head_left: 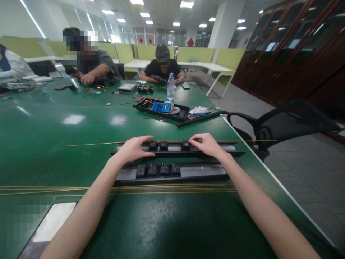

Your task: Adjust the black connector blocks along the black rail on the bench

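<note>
A black channel rail (172, 154) lies across the green table, with three small black blocks (163, 145) visible in its groove. Along its far side runs a thin golden rod (88, 144), which extends past both rail ends. My left hand (132, 148) reaches over the rail's left part, thumb and fingers spread apart beside the leftmost visible block. At the rightmost block (185, 145), my right hand (206, 144) pinches the rod between thumb and forefinger; the exact contact is small in view. Closer to me lies a second black rail (203, 171) bearing several black blocks (152, 170).
Several golden rods (172, 189) lie nearest me, and a phone (54, 223) at lower left. Beyond are a black tray (182, 113), a water bottle (170, 86), gloves (198, 112) and a black strip (198, 120). An office chair (291, 118) stands right; people work across the table.
</note>
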`<state>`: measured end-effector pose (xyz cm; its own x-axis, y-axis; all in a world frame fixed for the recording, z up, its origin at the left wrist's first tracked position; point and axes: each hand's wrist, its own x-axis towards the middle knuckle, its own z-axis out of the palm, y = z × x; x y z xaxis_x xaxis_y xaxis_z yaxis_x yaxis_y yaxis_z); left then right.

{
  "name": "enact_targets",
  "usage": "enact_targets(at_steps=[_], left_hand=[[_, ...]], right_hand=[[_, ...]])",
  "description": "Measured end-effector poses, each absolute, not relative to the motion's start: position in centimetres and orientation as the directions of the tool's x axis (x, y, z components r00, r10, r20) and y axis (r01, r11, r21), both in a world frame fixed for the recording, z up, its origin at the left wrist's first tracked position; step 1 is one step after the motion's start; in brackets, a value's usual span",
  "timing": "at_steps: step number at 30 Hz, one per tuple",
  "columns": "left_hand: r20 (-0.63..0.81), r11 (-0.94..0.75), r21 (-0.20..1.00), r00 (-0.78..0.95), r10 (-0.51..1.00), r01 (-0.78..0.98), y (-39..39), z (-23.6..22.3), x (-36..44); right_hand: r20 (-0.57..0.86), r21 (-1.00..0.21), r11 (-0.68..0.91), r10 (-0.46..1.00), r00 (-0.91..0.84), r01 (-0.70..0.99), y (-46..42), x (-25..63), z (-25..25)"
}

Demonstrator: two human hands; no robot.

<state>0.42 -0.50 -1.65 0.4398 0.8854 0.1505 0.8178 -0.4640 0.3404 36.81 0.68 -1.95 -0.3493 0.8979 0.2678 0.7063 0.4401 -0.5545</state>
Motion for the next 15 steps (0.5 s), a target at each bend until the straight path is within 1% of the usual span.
enact_targets(at_steps=[6,12,15], left_hand=[[0.132,-0.454,0.327,0.436,0.890,0.829,-0.5,-1.6,0.6],[0.128,-0.442,0.309,0.423,0.897,0.842,-0.5,-1.5,0.7],[0.127,-0.437,0.322,0.419,0.899,0.840,-0.6,-1.5,0.7]], right_hand=[[0.244,-0.565,0.436,0.899,-0.363,0.700,0.6,37.0,-1.5],[0.140,-0.632,0.396,0.904,-0.405,0.666,0.7,38.8,-0.4],[0.099,-0.635,0.370,0.909,-0.404,0.678,0.7,39.9,0.2]])
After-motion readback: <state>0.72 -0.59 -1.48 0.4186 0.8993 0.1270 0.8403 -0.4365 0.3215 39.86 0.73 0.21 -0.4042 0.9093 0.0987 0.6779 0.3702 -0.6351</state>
